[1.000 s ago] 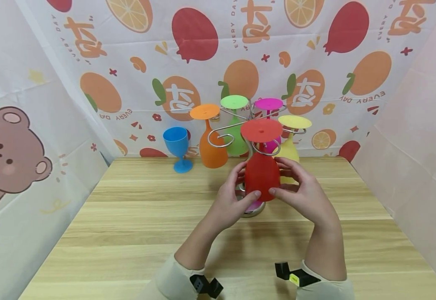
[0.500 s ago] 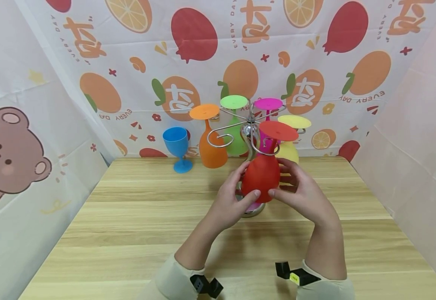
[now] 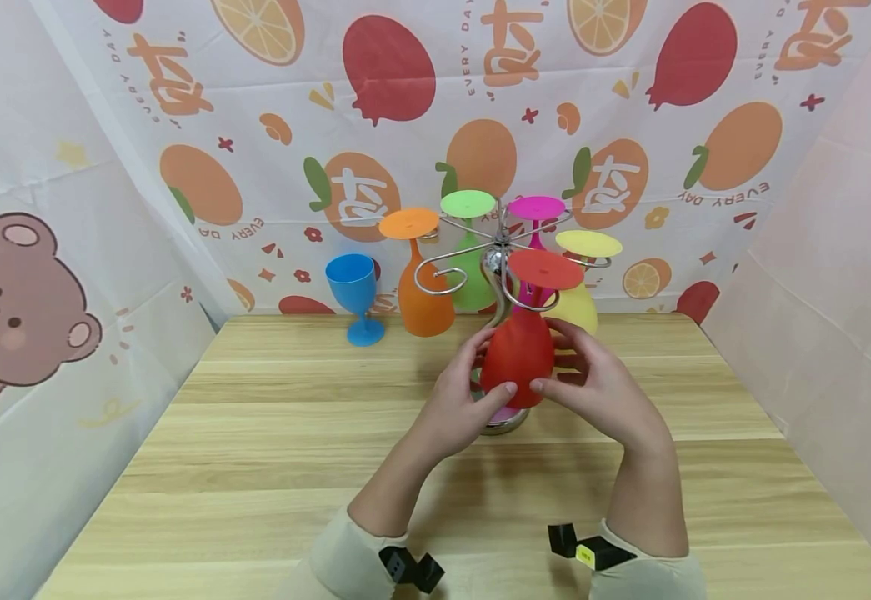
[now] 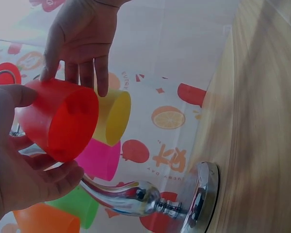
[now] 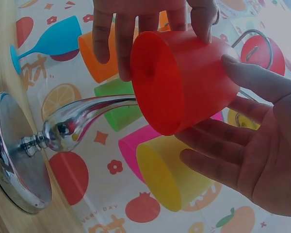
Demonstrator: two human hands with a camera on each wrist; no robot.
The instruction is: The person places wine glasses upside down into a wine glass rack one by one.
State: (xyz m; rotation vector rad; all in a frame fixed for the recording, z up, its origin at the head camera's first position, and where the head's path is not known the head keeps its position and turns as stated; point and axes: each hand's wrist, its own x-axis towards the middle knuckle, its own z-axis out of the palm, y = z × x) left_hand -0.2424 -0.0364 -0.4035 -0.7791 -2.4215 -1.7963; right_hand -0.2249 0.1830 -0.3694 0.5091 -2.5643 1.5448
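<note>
A red plastic goblet (image 3: 518, 354) hangs upside down at the front loop of a chrome goblet rack (image 3: 443, 258), its foot above the loop and its bowl tilted a little to the left. My left hand (image 3: 459, 398) holds the bowl from the left, thumb in front and fingers round the far side. From the right, my right hand (image 3: 613, 390) holds the same bowl, thumb tip near the other thumb. In the left wrist view the open mouth of the red goblet (image 4: 63, 119) shows between both hands. The right wrist view shows the right thumb and fingers against the bowl.
Orange (image 3: 426, 296), green (image 3: 473, 279), magenta (image 3: 536, 208) and yellow (image 3: 576, 308) goblets hang inverted on the rack. A blue goblet (image 3: 352, 283) stands upright at the table's back left. Behind the wooden table (image 3: 270, 467) hangs a fruit-print cloth (image 3: 255, 150).
The red goblet's foot swung right, then partly back left, and now sits slightly lower; its bowl shifted left. Both hands stayed on it, the right moving slightly left.
</note>
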